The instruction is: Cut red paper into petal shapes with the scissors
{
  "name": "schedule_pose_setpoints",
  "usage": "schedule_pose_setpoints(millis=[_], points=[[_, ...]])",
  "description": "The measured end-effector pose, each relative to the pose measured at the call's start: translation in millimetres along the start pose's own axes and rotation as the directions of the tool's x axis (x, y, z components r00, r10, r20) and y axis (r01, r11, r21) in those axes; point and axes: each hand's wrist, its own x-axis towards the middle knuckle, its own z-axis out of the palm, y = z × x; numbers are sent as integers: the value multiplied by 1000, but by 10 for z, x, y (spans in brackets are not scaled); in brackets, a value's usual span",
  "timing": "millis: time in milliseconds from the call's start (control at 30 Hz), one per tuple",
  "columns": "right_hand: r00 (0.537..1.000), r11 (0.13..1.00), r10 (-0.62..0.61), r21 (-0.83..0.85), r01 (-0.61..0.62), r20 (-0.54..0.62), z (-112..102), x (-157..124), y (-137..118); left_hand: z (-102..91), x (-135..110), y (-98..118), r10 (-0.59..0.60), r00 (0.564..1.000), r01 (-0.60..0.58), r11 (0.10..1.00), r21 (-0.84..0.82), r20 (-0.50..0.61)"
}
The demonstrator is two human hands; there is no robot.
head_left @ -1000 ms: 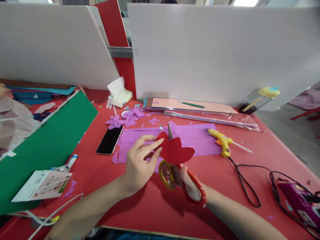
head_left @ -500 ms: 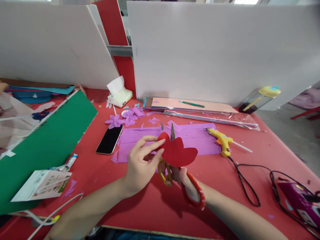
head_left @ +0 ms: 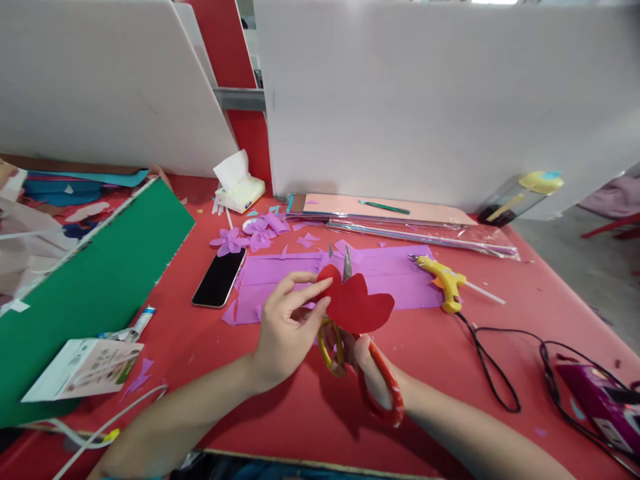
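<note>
A scalloped piece of red paper (head_left: 363, 305) is pinched at its left end between the thumb and fingers of my left hand (head_left: 291, 320). My right hand (head_left: 373, 363) grips a pair of scissors (head_left: 384, 387) with one red and one yellow handle loop. Its blades pass behind the red paper, and their tips show above a notch in the upper edge. Beneath the hands lies a sheet of purple paper (head_left: 400, 277) on the red table. Several purple paper flowers (head_left: 230, 241) sit behind a black-screened phone (head_left: 219, 279), left of the sheet.
A yellow glue gun (head_left: 449, 283) lies at right, its black cord running to a purple box (head_left: 600, 400). Paper packs (head_left: 390, 207) and a green pen rest at the back, by a tissue pack (head_left: 241, 193). A green board (head_left: 105, 287) leans at left.
The scissor blades have drawn closer together, and the red handle has swung slightly left and down. My left hand and the red paper have shifted only a little.
</note>
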Motion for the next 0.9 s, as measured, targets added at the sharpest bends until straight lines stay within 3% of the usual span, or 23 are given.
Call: schedule_pose_setpoints(millis=[433, 900], points=[[999, 997, 35, -68, -36, -20, 11, -60, 21, 7, 1, 1, 9, 1000, -9, 1000, 30, 4], [999, 1000, 7, -25, -8, -39, 68, -35, -64, 21, 15, -1, -7, 1000, 7, 1000, 5, -2]])
